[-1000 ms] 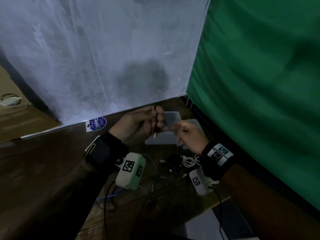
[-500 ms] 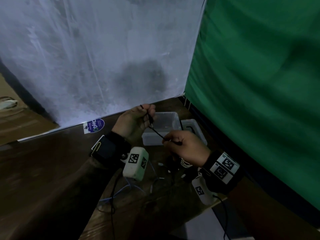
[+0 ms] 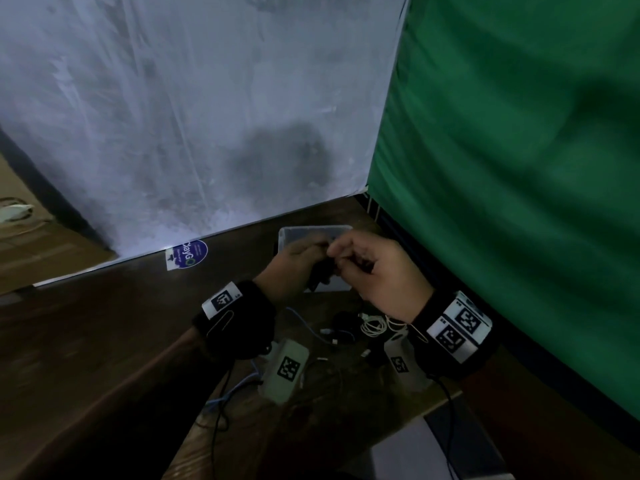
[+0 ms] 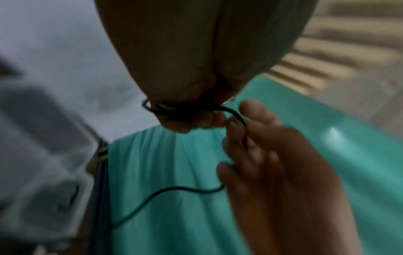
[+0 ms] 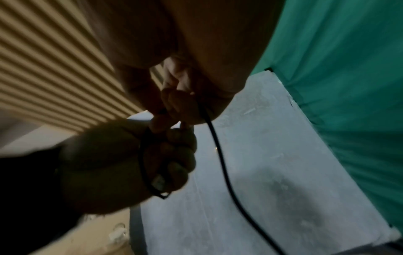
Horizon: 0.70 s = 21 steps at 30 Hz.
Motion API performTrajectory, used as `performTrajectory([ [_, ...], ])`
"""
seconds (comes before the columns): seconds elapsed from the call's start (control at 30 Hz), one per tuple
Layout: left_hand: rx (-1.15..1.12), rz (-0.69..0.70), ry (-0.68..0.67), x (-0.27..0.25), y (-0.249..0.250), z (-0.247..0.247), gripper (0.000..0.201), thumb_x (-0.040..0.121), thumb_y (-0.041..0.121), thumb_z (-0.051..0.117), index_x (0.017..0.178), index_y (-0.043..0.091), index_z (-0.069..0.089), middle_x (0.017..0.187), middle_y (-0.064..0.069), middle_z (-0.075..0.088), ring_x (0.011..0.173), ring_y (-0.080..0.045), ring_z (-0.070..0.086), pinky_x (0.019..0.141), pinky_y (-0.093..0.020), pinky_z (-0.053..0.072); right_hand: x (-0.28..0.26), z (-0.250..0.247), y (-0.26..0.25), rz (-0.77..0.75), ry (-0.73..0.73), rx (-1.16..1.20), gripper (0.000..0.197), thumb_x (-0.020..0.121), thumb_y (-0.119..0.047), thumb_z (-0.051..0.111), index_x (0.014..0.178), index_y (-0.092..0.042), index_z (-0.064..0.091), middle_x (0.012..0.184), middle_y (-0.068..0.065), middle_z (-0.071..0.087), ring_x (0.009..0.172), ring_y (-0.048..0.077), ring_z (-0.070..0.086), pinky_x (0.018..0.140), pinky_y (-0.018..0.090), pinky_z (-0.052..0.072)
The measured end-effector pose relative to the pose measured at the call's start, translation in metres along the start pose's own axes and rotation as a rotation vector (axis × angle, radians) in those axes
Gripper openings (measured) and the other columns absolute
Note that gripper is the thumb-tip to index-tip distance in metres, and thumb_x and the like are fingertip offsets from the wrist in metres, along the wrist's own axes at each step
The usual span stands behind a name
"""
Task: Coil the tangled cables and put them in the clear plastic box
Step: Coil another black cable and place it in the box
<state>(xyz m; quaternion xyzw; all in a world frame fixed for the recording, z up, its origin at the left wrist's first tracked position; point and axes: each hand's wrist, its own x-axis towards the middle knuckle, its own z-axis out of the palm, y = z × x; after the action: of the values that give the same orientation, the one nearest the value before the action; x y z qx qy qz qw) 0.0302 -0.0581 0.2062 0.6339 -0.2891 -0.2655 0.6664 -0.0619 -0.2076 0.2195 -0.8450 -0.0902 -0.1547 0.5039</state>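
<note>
My two hands meet above the wooden table, just in front of the clear plastic box [image 3: 313,233]. My left hand [image 3: 306,259] grips a small coil of thin black cable [image 5: 142,160] in its curled fingers. Touching it, my right hand [image 3: 341,259] pinches the same black cable [image 4: 236,115] between thumb and forefinger. The cable's loose tail [image 5: 226,174] hangs down from the right hand. More cables lie tangled on the table beneath my wrists: a white coiled one [image 3: 372,325], a blue one [image 3: 306,325] and dark ones [image 3: 344,320].
A green cloth [image 3: 519,202] walls off the right side and a white sheet [image 3: 194,126] hangs behind the table. A round sticker [image 3: 188,254] lies at the sheet's foot. A pale flat object [image 3: 408,455] sits by the table's near edge.
My right hand has risen from lower right to meet the left hand, so the stretch of black cable between them is gone. Both hands now sit in front of the box.
</note>
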Motion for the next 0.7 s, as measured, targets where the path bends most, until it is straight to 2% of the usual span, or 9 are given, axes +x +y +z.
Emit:
performTrajectory([
  [0.07,-0.23,-0.002,0.028,0.001,0.001,-0.001,0.019,0.096,0.007,0.039,0.09,0.001,0.057,0.082,-0.017,0.06,0.074,-0.026,0.059,0.072,-0.033,0.05,-0.002,0.0,-0.002,0.003,-0.048,-0.01,0.018,0.087,-0.008,0.062,0.097,-0.022,0.067,0.087,-0.003,0.068,0.076,0.021,0.067,0.069,0.036,0.055],
  [0.13,-0.427,-0.031,0.064,0.003,0.003,-0.007,0.025,0.098,0.001,0.032,0.092,0.0,0.056,0.083,-0.014,0.06,0.072,-0.021,0.061,0.068,-0.028,0.053,-0.006,0.002,-0.006,-0.032,-0.097,-0.075,0.014,0.087,-0.009,0.065,0.094,-0.02,0.067,0.084,-0.01,0.065,0.071,0.017,0.064,0.065,0.033,0.053],
  [0.23,-0.356,-0.062,0.047,0.005,-0.001,-0.017,0.026,0.098,0.001,0.034,0.093,-0.001,0.059,0.083,-0.014,0.065,0.073,-0.022,0.062,0.067,-0.03,0.052,-0.006,0.001,-0.008,-0.051,-0.071,-0.072,0.016,0.086,-0.003,0.067,0.093,-0.017,0.068,0.083,-0.012,0.066,0.071,0.009,0.063,0.066,0.023,0.049],
  [0.3,-0.19,-0.098,0.011,0.003,-0.005,-0.017,0.025,0.097,0.002,0.04,0.092,-0.001,0.064,0.083,-0.016,0.066,0.074,-0.027,0.061,0.069,-0.036,0.048,-0.001,-0.004,-0.007,-0.023,-0.03,-0.013,0.02,0.085,0.001,0.066,0.095,-0.017,0.067,0.091,-0.003,0.07,0.083,0.013,0.068,0.076,0.026,0.054],
  [0.37,-0.129,-0.174,-0.019,-0.001,-0.006,-0.011,0.023,0.095,0.003,0.042,0.09,-0.001,0.064,0.08,-0.016,0.065,0.07,-0.026,0.06,0.067,-0.035,0.048,0.005,-0.011,-0.004,-0.029,0.016,-0.035,0.02,0.086,0.001,0.065,0.096,-0.016,0.065,0.089,-0.001,0.069,0.084,0.012,0.067,0.076,0.028,0.054],
  [0.43,-0.172,-0.21,-0.076,-0.004,-0.003,-0.005,0.019,0.089,0.011,0.048,0.088,0.001,0.064,0.079,-0.015,0.059,0.067,-0.023,0.054,0.063,-0.033,0.042,0.01,-0.015,0.0,-0.017,0.069,-0.036,0.017,0.087,-0.001,0.067,0.095,-0.015,0.065,0.081,-0.008,0.065,0.074,0.003,0.063,0.069,0.019,0.048],
  [0.5,-0.25,-0.231,-0.146,-0.007,0.001,-0.006,0.024,0.083,0.018,0.047,0.089,0.002,0.064,0.079,-0.015,0.054,0.066,-0.021,0.049,0.062,-0.033,0.036,0.013,-0.016,0.007,0.018,0.119,0.034,0.013,0.086,-0.001,0.069,0.093,-0.011,0.066,0.077,-0.009,0.064,0.068,-0.002,0.06,0.067,0.013,0.044],
  [0.6,-0.332,-0.288,-0.25,-0.01,0.01,-0.011,0.024,0.085,0.021,0.046,0.091,0.006,0.063,0.076,-0.009,0.047,0.064,-0.017,0.044,0.061,-0.032,0.035,0.014,-0.01,0.019,0.082,0.148,0.13,0.01,0.088,-0.003,0.068,0.096,-0.009,0.07,0.076,-0.009,0.07,0.069,-0.002,0.062,0.068,0.016,0.046],
  [0.7,-0.533,-0.28,-0.31,-0.014,0.02,-0.01,0.024,0.092,0.015,0.041,0.089,0.01,0.064,0.071,-0.003,0.043,0.06,-0.014,0.043,0.059,-0.027,0.042,0.01,0.004,0.029,0.191,0.154,0.216,0.015,0.096,-0.005,0.058,0.104,-0.001,0.07,0.075,-0.01,0.071,0.067,0.0,0.063,0.065,0.017,0.048],
])
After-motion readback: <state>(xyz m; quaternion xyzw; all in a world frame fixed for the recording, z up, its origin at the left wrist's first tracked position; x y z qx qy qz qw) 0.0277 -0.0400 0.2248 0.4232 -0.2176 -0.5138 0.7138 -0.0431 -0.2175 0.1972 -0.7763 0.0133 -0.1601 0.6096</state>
